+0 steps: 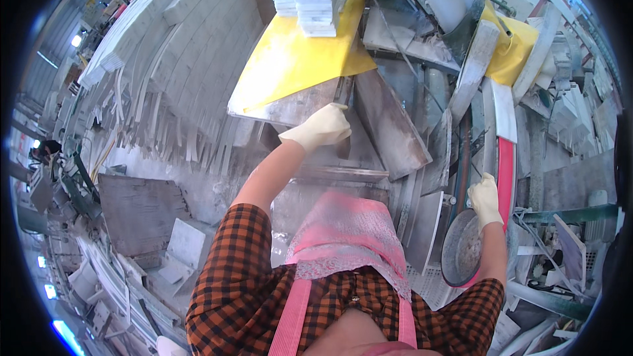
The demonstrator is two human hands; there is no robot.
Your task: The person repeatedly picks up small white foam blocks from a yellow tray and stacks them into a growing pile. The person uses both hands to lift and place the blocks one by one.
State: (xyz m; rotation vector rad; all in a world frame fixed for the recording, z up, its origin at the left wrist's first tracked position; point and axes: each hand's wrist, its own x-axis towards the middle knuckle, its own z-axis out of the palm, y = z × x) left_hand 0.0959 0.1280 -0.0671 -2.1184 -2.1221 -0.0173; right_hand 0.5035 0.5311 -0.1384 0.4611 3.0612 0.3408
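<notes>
My gloved left hand [319, 126] grips the near edge of a dusty grey stone slab [300, 104] under a yellow sheet [290, 59]; my right hand [484, 199] clasps a red-edged guard [506, 175].

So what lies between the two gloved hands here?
In the head view, a grey stone slab slants between the left hand and the right hand, with dusty curved strips below it.

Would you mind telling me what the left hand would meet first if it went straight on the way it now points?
Probably the grey stone slab under the yellow sheet: the gloved left hand already sits at its near edge, apparently touching it, though depth is hard to judge.
</notes>
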